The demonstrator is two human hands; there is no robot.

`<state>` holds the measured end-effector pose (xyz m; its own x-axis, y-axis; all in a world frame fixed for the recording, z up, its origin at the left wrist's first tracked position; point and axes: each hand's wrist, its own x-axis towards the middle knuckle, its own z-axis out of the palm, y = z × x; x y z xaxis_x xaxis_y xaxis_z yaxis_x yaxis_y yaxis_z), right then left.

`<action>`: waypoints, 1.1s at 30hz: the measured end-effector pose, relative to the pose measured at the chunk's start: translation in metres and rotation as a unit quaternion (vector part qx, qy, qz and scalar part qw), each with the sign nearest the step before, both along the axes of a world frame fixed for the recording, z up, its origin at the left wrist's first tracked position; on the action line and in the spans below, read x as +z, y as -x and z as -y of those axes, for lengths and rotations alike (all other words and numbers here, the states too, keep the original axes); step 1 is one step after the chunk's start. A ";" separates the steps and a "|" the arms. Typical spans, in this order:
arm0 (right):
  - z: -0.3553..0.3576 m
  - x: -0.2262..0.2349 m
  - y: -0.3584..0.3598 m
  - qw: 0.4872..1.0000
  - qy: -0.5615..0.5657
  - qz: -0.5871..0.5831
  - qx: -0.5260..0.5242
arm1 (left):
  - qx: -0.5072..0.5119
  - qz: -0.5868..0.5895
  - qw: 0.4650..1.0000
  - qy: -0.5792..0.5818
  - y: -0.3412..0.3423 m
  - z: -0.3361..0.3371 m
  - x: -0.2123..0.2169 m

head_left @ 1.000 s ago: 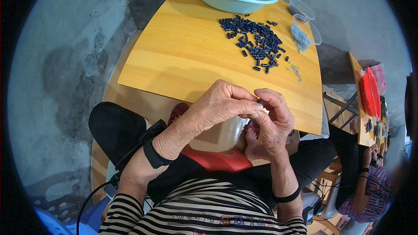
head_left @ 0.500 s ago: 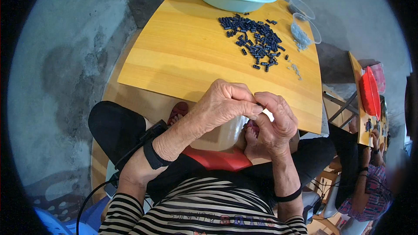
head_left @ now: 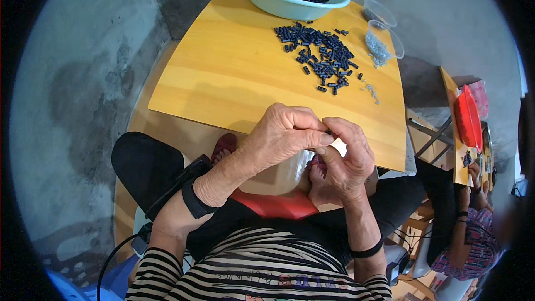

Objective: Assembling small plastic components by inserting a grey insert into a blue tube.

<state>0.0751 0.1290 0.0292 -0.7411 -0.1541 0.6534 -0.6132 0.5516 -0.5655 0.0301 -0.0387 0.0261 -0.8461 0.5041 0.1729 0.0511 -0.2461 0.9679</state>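
My left hand (head_left: pixel 290 134) and my right hand (head_left: pixel 351 153) meet just off the table's near edge, fingertips pinched together. Between them a bit of a small black part (head_left: pixel 328 132) shows; most of it is hidden by the fingers. Both hands appear closed on it. Beyond them, a loose pile of short black cylindrical pieces (head_left: pixel 326 56) lies on the yellow wooden table (head_left: pixel 223 72). Small pale pieces (head_left: pixel 370 92) are scattered to the right of that pile.
At the table's far side stands a light-blue basin (head_left: pixel 290 6) heaped with black pieces. Two clear plastic tubs (head_left: pixel 397 44) sit at the right edge, one tipped with pale bits spilling out. Farther right, another person (head_left: pixel 468 239) works at a second table with a red basin (head_left: pixel 468 118).
My hands stay pinched together in nearly the same pose. The table and its things have shifted slightly left in the view.
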 end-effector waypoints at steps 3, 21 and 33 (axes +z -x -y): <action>-0.002 -0.002 0.000 1.000 0.004 0.004 0.007 | -0.018 0.007 0.999 0.030 -0.001 0.003 0.003; -0.004 0.026 0.006 0.956 -0.288 -0.040 -0.039 | 0.084 -0.162 0.976 0.122 -0.006 -0.003 0.004; 0.001 0.028 0.015 0.917 -0.393 0.044 -0.041 | 0.173 -0.210 0.943 0.192 -0.005 -0.008 -0.008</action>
<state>0.0602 0.1277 0.0576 -0.8158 -0.4937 0.3010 -0.5225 0.8525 -0.0178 0.0354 -0.0304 0.0182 -0.8689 0.3037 0.3908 0.4631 0.2200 0.8586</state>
